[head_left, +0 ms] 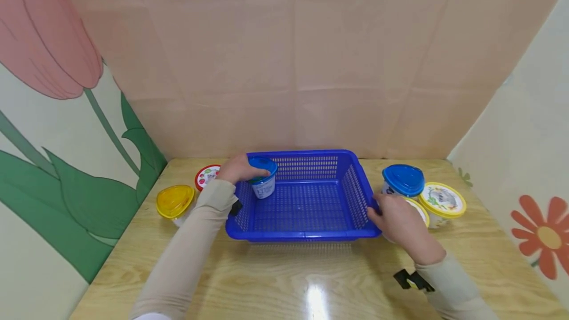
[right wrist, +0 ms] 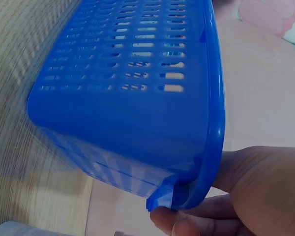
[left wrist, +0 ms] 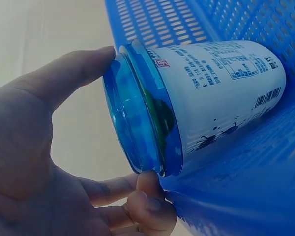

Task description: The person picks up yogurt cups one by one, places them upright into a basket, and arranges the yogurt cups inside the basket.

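A white cup with a blue lid (head_left: 264, 184) stands inside the blue basket (head_left: 306, 235) at its left end. The left hand (head_left: 242, 168) pinches the cup's lid between thumb and fingers; the left wrist view shows the thumb and fingertips on opposite edges of the lid (left wrist: 132, 110). The right hand (head_left: 402, 219) grips the basket's right rim near the front corner. In the right wrist view that hand (right wrist: 236, 196) has its fingers curled under the rim (right wrist: 216, 108), with the thumb partly hidden behind it.
Left of the basket are a yellow-lidded cup (head_left: 175, 202) and a red-rimmed tub (head_left: 206, 176), partly behind the left arm. To the right stand a blue-lidded cup (head_left: 403, 180) and two yellow-rimmed tubs, one at the back (head_left: 442, 200), one partly behind the right hand.
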### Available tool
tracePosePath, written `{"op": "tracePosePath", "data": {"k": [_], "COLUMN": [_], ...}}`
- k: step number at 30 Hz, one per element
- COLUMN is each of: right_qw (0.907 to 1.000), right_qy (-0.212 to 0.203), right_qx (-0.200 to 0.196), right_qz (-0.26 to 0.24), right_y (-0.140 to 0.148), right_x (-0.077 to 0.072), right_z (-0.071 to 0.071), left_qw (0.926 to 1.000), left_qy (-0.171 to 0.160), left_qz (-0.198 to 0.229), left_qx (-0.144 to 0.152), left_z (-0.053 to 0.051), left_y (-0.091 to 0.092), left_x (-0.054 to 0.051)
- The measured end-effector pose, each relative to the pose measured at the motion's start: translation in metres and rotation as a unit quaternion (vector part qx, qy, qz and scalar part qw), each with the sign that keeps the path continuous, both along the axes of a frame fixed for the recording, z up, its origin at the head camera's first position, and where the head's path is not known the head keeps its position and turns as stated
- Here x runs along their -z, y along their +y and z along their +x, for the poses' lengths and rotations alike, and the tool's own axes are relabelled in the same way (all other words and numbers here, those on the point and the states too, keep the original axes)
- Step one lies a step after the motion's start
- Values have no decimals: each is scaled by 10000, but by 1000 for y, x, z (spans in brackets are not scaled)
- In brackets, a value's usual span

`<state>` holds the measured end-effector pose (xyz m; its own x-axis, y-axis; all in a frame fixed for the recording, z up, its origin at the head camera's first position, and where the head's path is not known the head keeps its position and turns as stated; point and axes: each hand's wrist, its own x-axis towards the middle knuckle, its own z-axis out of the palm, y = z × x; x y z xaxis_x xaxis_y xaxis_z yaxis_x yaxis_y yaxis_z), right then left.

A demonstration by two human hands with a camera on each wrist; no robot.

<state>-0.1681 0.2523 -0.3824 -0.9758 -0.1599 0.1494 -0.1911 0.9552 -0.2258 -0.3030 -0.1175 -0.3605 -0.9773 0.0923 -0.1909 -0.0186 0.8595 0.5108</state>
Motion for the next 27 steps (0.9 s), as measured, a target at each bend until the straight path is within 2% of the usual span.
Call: {"op": "tracePosePath", "data": {"k": [7, 13, 22, 27], "right_qw": [9997, 9996, 9994, 9995], "right_qy": [-143, -156, -220, -131], "right_qx": [-174, -167, -146, -161], "right_qz": [-133, -176, -222, -231], "right_y": [4, 5, 7, 5], "right_x": [0, 1, 4, 2], "right_z": [-3, -4, -6, -5], "left_qw": [9998, 9995, 9998, 9994], "left_qy": [114, 188, 83, 107], "left_qz": [-73, 36, -17, 296], "left_qx": [127, 235, 181, 152], "left_z": [-1, 0, 14, 24], "left_y": [-2, -5, -6, -9], "left_x": [2, 2, -5, -11]}}
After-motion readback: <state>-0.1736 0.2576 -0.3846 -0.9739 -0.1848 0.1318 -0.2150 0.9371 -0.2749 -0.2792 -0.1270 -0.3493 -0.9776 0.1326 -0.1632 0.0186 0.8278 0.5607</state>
